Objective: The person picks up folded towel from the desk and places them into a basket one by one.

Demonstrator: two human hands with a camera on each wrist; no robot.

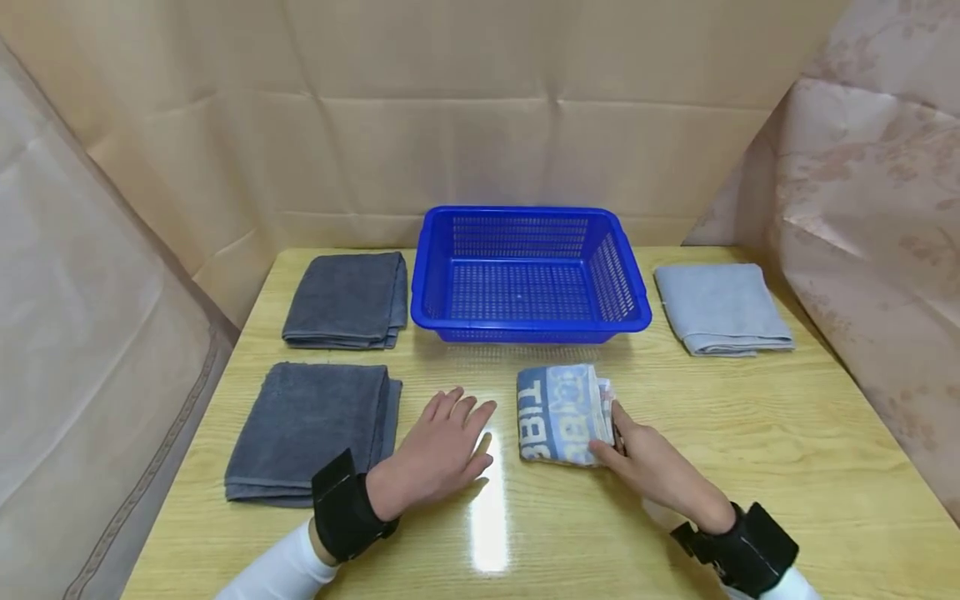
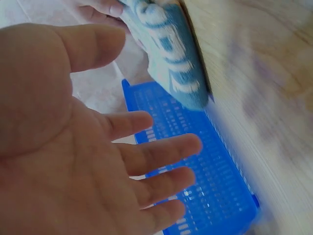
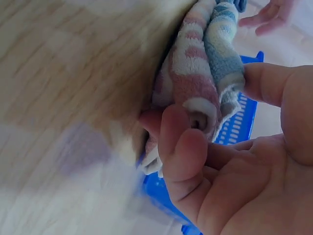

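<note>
So the patterned towel (image 1: 558,412) is just right of the middle of the frame, folded into a squarish pad on the table (image 1: 750,467), a little below the blue basket (image 1: 532,323). Looks like plush terry with pale lettering on blue, plus pink and white stripes where the layers show in the right wrist view. My guess is it's light, soft and floppy, grippy rather than slippery, and nothing you could break. The catch would be the loose layers fanning out, so I'd take the whole stack at the right edge, thumb on top and fingers beneath (grab just the top layer and I bet the fold opens up).

That's pretty much how the right hand (image 1: 652,467) has it: it reaches in from the lower right, thumb on the upper face, fingers curled around the layered edge, pinching it. The left hand (image 1: 431,462) comes in from the lower left, palm down and fingers spread, holding nothing, near the towel's left side but apart from it. Can't tell from these views whether its thumb touches the tabletop.
</note>
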